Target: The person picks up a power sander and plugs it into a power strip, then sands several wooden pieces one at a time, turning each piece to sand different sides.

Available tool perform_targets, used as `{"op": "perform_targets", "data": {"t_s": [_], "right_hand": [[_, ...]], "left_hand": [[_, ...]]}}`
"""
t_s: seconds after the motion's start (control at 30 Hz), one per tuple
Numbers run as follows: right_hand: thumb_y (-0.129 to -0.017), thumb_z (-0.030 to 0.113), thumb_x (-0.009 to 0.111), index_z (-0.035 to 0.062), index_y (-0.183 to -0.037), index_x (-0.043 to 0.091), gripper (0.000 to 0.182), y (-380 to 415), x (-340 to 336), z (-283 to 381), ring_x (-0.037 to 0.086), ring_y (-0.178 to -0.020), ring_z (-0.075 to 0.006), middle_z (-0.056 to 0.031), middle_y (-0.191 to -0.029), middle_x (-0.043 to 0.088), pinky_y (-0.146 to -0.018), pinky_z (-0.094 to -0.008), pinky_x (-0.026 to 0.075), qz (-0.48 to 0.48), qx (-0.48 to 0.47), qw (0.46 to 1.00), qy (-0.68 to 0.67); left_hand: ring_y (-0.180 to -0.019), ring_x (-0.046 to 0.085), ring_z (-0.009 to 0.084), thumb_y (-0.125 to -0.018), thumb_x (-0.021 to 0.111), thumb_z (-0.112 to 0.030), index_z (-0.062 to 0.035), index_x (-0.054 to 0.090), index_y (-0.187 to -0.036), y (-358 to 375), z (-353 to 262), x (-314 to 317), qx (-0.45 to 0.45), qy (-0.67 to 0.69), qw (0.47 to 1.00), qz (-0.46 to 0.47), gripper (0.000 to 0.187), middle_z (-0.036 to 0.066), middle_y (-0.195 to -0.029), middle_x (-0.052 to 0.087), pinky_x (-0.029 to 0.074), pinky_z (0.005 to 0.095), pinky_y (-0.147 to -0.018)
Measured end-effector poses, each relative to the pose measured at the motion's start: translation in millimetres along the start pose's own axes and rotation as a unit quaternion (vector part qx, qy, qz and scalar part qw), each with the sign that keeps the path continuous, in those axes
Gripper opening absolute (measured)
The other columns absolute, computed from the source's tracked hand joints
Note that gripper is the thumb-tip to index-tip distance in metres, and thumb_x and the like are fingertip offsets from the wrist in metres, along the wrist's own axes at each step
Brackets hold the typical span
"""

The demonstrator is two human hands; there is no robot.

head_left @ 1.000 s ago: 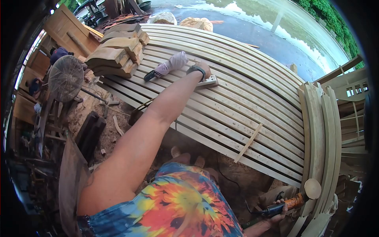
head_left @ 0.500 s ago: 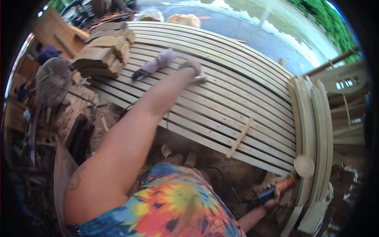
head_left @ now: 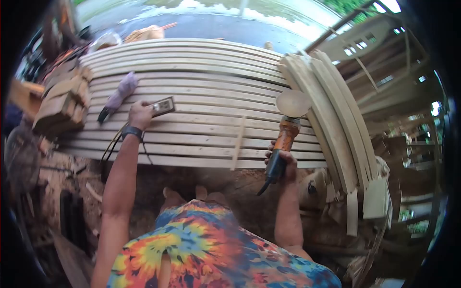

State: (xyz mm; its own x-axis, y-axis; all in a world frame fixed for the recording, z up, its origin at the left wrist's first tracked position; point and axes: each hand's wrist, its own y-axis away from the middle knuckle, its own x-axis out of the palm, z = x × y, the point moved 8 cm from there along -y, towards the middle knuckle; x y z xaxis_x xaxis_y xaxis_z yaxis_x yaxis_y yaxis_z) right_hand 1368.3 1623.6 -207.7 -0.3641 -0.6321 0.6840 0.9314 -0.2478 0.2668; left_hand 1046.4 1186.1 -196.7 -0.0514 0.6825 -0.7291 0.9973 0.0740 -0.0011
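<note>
My right hand (head_left: 283, 161) is wrapped round the dark rear body of an orange angle grinder (head_left: 288, 132). Its round tan sanding disc (head_left: 293, 103) points away from me, over the right end of the wooden slats (head_left: 201, 108). At the left, my left hand (head_left: 140, 115) grips one end of a power strip (head_left: 163, 106), whose sockets face up above the slats. A dark cable hangs below this hand. Just beyond it lies a tool wrapped in purple cloth (head_left: 122, 91), its dark end towards me.
Curved wooden blocks (head_left: 62, 103) are stacked at the left end of the slats. Long curved boards (head_left: 331, 120) lie across the right end. A thin wooden stick (head_left: 238, 143) rests crosswise near the front edge. Wood scraps litter the ground at left.
The view has swung to the right. My left hand has drawn back nearer with the power strip, and my right hand has brought the angle grinder up and forward over the slats.
</note>
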Motion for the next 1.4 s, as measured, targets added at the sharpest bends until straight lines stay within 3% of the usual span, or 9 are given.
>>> {"op": "perform_targets", "data": {"t_s": [0.17, 0.23, 0.3, 0.33, 0.4, 0.5, 0.73, 0.9, 1.4], "right_hand": [[-0.082, 0.024, 0.071, 0.0016, -0.106, 0.066, 0.033, -60, -30, -13, 0.067, -0.062, -0.0269, -0.0129, -0.076, 0.066, -0.059, -0.0420, 0.060, -0.054, 0.192, 0.967, 0.158], [-0.083, 0.027, 0.070, 0.0029, -0.092, 0.066, 0.026, -97, -48, -19, 0.066, -0.057, -0.0273, -0.0123, -0.069, 0.065, -0.052, -0.0406, 0.059, -0.043, 0.157, 0.977, 0.140], [-0.083, 0.027, 0.071, 0.0032, -0.095, 0.066, 0.027, -112, -43, -30, 0.067, -0.059, -0.0272, -0.0119, -0.073, 0.066, -0.052, -0.0396, 0.059, -0.023, 0.195, 0.967, 0.162], [-0.083, 0.027, 0.072, 0.0033, -0.097, 0.065, 0.029, -114, -43, -31, 0.067, -0.060, -0.0272, -0.0117, -0.074, 0.067, -0.053, -0.0393, 0.060, -0.031, 0.194, 0.963, 0.184], [-0.083, 0.028, 0.073, 0.0034, -0.098, 0.065, 0.031, -126, -37, -33, 0.067, -0.060, -0.0270, -0.0115, -0.075, 0.067, -0.052, -0.0390, 0.060, -0.058, 0.156, 0.961, 0.220], [-0.085, 0.033, 0.074, 0.0014, -0.102, 0.066, 0.037, -133, -24, -31, 0.068, -0.058, -0.0249, -0.0108, -0.076, 0.067, -0.051, -0.0373, 0.058, -0.072, 0.094, 0.966, 0.230], [-0.085, 0.030, 0.076, 0.0054, -0.102, 0.067, 0.031, -134, -45, -65, 0.067, -0.056, -0.0231, -0.0098, -0.073, 0.066, -0.047, -0.0350, 0.057, -0.053, 0.067, 0.965, 0.247], [-0.086, 0.026, 0.076, 0.0012, -0.099, 0.065, 0.030, -121, -49, -73, 0.067, -0.064, -0.0200, -0.0091, -0.080, 0.067, -0.058, -0.0315, 0.058, -0.041, 0.049, 0.975, 0.213], [-0.086, 0.027, 0.073, -0.0015, -0.104, 0.066, 0.034, -114, -54, -71, 0.068, -0.066, -0.0208, -0.0093, -0.082, 0.067, -0.059, -0.0323, 0.058, -0.088, -0.009, 0.973, 0.213]], "left_hand": [[-0.076, 0.068, 0.0111, -0.090, 0.067, -0.008, 0.0049, 0.072, -0.108, 42, 27, -81, -0.031, 0.270, 0.962, -0.004, 0.023, 0.007, -0.083, 0.073, 0.056, 0.0299, -0.069], [-0.077, 0.069, 0.0139, -0.090, 0.067, -0.009, 0.0053, 0.071, -0.111, 49, 42, -102, -0.005, 0.263, 0.965, -0.025, 0.026, 0.010, -0.089, 0.074, 0.055, 0.0292, -0.069], [-0.077, 0.069, 0.0154, -0.086, 0.072, -0.015, 0.0035, 0.075, -0.103, 69, 36, -119, -0.049, 0.273, 0.961, 0.016, 0.026, 0.010, -0.086, 0.075, 0.056, 0.0317, -0.071], [-0.067, 0.064, 0.0098, -0.095, 0.068, -0.015, 0.0009, 0.074, -0.106, 62, 48, -114, 0.001, 0.188, 0.982, 0.015, 0.021, 0.004, -0.079, 0.072, 0.049, 0.0254, -0.060], [-0.072, 0.067, 0.0103, -0.092, 0.072, -0.018, 0.0017, 0.076, -0.101, 56, 51, -100, 0.022, 0.121, 0.992, 0.011, 0.022, 0.007, -0.082, 0.074, 0.054, 0.0274, -0.069], [-0.086, 0.074, 0.0302, -0.088, 0.075, -0.035, -0.0079, 0.081, -0.098, 46, 25, -98, 0.071, -0.101, 0.991, -0.055, 0.030, 0.015, -0.095, 0.077, 0.057, 0.0395, -0.082], [-0.100, 0.071, 0.0355, -0.093, 0.066, -0.031, -0.0141, 0.078, -0.106, 25, 78, -73, 0.001, -0.279, 0.958, 0.067, 0.024, 0.018, -0.104, 0.075, 0.055, 0.0479, -0.090], [-0.105, 0.069, 0.0385, -0.094, 0.062, -0.030, -0.0111, 0.076, -0.109, 19, 73, -79, 0.012, -0.244, 0.966, 0.079, 0.028, 0.021, -0.111, 0.073, 0.053, 0.0499, -0.094], [-0.107, 0.070, 0.0403, -0.088, 0.063, -0.025, -0.0009, 0.077, -0.103, -2, 46, -95, 0.014, -0.363, 0.921, 0.142, 0.032, 0.025, -0.111, 0.073, 0.056, 0.0473, -0.095]]}}
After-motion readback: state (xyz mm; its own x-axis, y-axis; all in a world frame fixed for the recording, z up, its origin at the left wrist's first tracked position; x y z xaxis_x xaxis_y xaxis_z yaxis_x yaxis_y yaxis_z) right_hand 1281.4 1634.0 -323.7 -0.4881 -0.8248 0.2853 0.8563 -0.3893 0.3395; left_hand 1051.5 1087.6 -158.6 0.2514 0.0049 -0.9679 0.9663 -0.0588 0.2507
